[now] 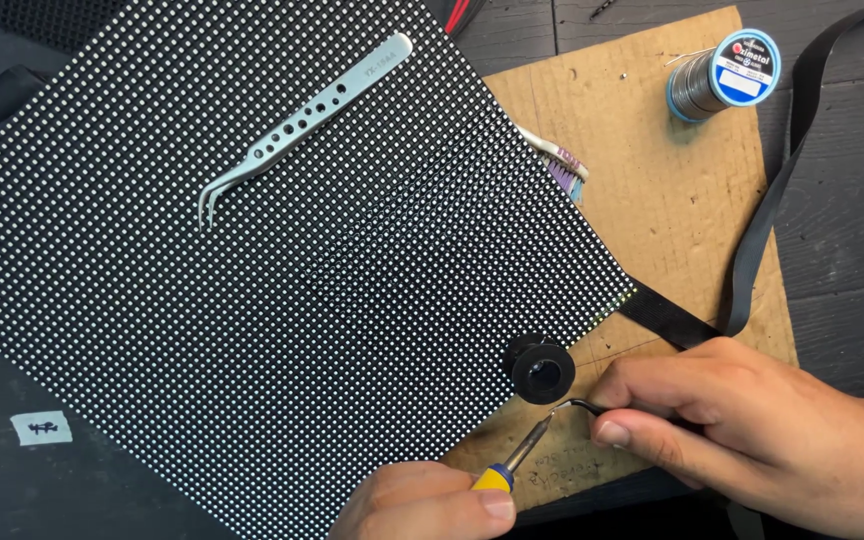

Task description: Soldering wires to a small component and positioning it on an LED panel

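Observation:
A large black LED matrix panel covered in white dots lies tilted across the bench. My left hand, at the bottom edge, grips a soldering iron with a yellow and blue handle, its tip pointing up and right. My right hand pinches black curved tweezers, whose tip meets the iron's tip just below the panel's lower right edge. A small black spool sits on that edge, right above the two tips.
Silver curved tweezers lie on the panel's upper part. A brown board underlies the panel at right, bearing a solder spool and a brush. A black strap loops along the right side.

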